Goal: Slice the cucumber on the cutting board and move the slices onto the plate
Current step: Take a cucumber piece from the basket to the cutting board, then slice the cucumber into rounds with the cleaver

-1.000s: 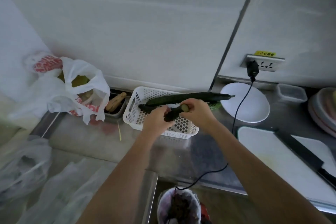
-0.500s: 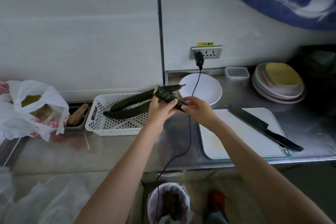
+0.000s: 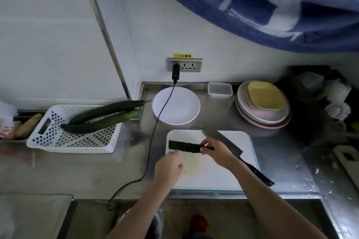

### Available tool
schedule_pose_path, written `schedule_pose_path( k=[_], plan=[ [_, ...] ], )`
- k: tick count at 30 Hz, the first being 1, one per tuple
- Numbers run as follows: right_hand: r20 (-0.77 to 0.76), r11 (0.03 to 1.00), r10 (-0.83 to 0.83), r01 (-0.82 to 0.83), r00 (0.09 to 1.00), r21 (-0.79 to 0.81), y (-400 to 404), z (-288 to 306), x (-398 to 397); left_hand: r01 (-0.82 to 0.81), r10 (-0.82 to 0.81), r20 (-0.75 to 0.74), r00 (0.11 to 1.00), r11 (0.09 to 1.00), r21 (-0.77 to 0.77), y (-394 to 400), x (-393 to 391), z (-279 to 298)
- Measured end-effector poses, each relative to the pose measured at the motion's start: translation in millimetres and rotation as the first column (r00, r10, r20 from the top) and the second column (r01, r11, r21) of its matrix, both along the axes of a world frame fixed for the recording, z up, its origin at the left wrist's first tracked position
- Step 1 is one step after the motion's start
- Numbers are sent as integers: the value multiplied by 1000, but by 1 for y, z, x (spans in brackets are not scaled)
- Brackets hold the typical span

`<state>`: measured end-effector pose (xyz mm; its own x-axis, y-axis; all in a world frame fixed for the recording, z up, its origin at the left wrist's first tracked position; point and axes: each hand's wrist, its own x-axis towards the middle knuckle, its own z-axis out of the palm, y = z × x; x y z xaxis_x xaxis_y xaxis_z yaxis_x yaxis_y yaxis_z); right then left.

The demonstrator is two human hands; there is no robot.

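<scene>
1. Cucumber (image 3: 184,146): short dark piece lying crosswise over the far left part of the board (image 3: 229,169), left end near the board's left edge.
2. Right hand (image 3: 218,153): pinching the cucumber's right end between thumb and fingers, forearm crossing the board's near edge.
3. Left hand (image 3: 168,167): blurred, loosely curled, gripping nothing, just below the cucumber's left end at the board's left edge; touching the cucumber or not, cannot tell.
4. Knife (image 3: 235,153): lying diagonally on the board, blade tip toward the far edge, black handle past the near right corner, partly hidden behind the right hand.
5. Plate (image 3: 180,110): white, bare, just beyond the board on the steel counter (image 3: 77,172).
6. Cord (image 3: 155,132): black, running from the wall socket (image 3: 184,65) across the plate's left part and down off the counter.
7. Basket (image 3: 77,141): white, perforated, left of the plate, holding two long cucumbers (image 3: 104,114) jutting over its right rim.
8. Stacked dishes (image 3: 262,105): right of the plate, by the wall, a small clear tub (image 3: 220,90) beside them.
</scene>
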<state>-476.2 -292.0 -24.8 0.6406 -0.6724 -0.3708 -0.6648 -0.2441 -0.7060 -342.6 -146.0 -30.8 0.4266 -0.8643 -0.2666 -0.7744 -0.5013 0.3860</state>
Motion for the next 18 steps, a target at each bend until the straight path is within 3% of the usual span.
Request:
schedule_pose_path(
  k=[2, 4, 9, 12, 15, 18],
  plan=[
    [-32, 1000, 25, -25, 999, 2, -9, -9, -10, 134, -105, 180, 978, 979, -155, -16, -10, -7],
    [-46, 999, 42, -41, 998, 13, -14, -18, -17, 212, -176, 209, 962, 964, -160, -33, -16, -13],
    [-149, 999, 5, 2, 989, 44, -18, -43, -25, 309, -322, 207, 924, 947, 91, -60, -24, -33],
    [-140, 987, -27, 4, 990, -163, -18, -41, -29, 260, -274, 144, 951, 959, 113, -69, -25, -44],
    [-15, 894, -254, 229, 967, -385, -25, -38, -53, 246, -247, 128, 961, 969, 20, -69, -24, -49],
    [-184, 879, -380, 291, 907, -379, -28, -49, -88, 281, -272, 126, 954, 958, -61, -67, -21, -56]
  ],
)
